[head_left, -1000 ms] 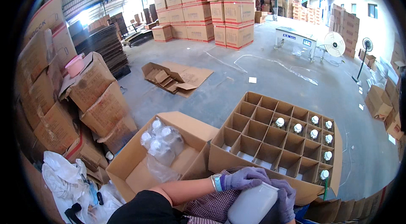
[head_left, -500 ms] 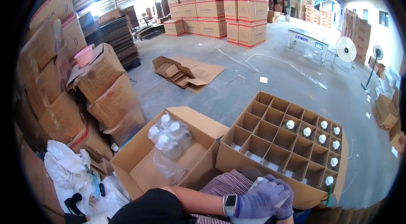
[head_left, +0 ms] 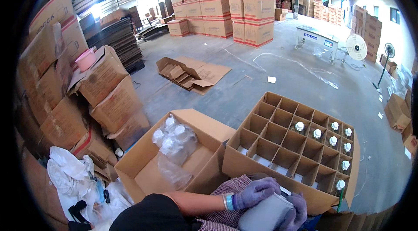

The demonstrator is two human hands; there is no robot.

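In the head view, the left hand (head_left: pixel 257 193), in a purple knitted glove, lies half curled over the upper side of a smooth, rounded, pale grey object (head_left: pixel 264 214). The right hand (head_left: pixel 298 210), gloved alike, curls around its right side. The object is just outside the near edge of a brown cardboard box with square compartments (head_left: pixel 257 171), where white-capped bottles (head_left: pixel 341 185) line the right edge. Left of it, plastic-wrapped pale bottles (head_left: pixel 177 144) sit toward the far corner of an open brown cardboard carton (head_left: pixel 138 178).
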